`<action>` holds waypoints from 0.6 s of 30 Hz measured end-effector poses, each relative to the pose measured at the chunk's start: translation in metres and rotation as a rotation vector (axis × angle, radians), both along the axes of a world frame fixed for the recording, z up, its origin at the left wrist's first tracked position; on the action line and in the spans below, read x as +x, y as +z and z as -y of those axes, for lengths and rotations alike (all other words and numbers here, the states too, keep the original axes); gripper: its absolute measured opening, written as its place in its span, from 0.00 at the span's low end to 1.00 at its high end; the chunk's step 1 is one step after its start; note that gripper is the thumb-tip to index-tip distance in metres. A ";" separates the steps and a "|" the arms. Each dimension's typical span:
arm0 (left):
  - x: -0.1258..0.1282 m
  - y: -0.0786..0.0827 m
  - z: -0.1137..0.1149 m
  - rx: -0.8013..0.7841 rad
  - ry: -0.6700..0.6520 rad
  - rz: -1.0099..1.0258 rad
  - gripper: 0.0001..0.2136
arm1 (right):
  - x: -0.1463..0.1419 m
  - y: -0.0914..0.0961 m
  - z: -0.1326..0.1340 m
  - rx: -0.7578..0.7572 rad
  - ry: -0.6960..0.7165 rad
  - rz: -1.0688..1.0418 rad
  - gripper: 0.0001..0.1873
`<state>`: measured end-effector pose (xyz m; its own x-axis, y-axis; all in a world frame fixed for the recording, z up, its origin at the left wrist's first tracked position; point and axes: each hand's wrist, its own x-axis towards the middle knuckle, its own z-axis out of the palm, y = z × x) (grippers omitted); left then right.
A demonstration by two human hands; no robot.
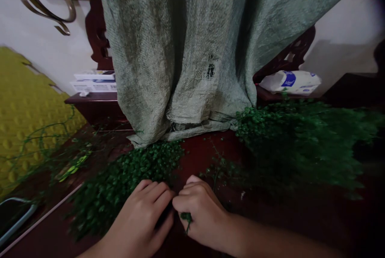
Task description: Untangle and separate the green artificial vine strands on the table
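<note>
My right hand (202, 214) is closed in a fist, low in the middle of the view. A small leafy green sprig (187, 218) pokes out between its thumb and fingers. Right beside it, almost touching, my left hand (147, 210) curls its fingers down; their tips are hidden, so what they pinch cannot be made out. A long bundle of small-leaved greenery (129, 173) lies along the left hand's far side. Beyond the right hand are a few loose thin stems (221, 167) on the dark red tabletop (195, 151).
A large grey-green woven sack (207, 29) hangs at the back. Another big heap of greenery (297, 141) fills the right. White boxes (96, 83) stand back left, a tissue pack (291, 81) back right. Trailing stems (45, 145) cross the left side near a yellow textured panel (18, 125).
</note>
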<state>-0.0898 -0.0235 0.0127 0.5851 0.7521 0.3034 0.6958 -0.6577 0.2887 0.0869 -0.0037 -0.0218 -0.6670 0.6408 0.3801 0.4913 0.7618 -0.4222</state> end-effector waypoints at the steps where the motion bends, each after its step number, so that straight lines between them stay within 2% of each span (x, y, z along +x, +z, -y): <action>1: 0.000 0.000 0.000 -0.004 -0.001 -0.008 0.07 | 0.000 0.000 0.000 0.005 -0.007 -0.028 0.10; 8: -0.001 -0.002 0.001 -0.004 0.006 -0.011 0.06 | -0.002 0.011 0.004 0.006 -0.086 -0.156 0.14; 18: -0.003 -0.004 0.002 0.024 0.024 -0.005 0.07 | -0.004 0.016 0.008 -0.026 -0.152 -0.185 0.11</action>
